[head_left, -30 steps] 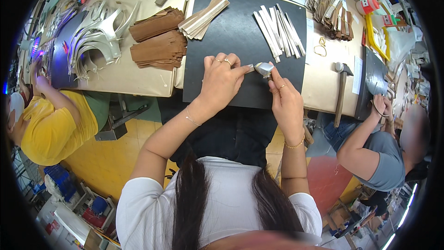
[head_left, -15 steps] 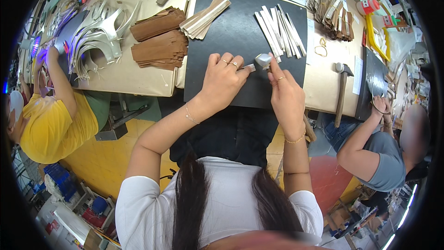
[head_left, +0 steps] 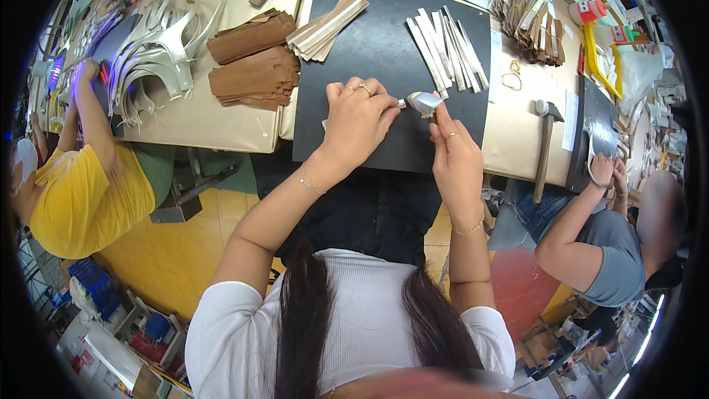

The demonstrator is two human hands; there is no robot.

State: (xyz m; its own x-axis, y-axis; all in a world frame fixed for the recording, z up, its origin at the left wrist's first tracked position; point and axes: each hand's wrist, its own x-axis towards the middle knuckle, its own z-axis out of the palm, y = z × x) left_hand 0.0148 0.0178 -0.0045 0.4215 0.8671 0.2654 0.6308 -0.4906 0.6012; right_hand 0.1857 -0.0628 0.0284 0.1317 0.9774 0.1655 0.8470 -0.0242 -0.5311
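My left hand (head_left: 359,120) is closed over the black mat (head_left: 354,29), pinching a narrow pale strip (head_left: 402,104) whose tip shows past the fingers. My right hand (head_left: 456,151) grips a hammer, with the forefinger stretched along it. Its shiny metal head (head_left: 424,103) is beside the strip's tip, just off my left fingers. Most of the handle is hidden by the hand. Beyond the right hand lie several folded white strips (head_left: 436,52). At the mat's upper left edge a fanned bundle of brown and cream strips (head_left: 327,27) rests.
Brown leather pieces (head_left: 255,77) lie in stacks left of the mat, with white curved pieces (head_left: 166,37) farther left. Another hammer (head_left: 545,140) lies on the right, near tied strip bundles (head_left: 535,22). People work on both sides: a yellow shirt (head_left: 96,196), a grey-blue sleeve (head_left: 602,251).
My left hand has shifted slightly left and its fingers have drawn closer together. The hammer head has turned and tilted toward the strip. The neighbours' hands have moved a little.
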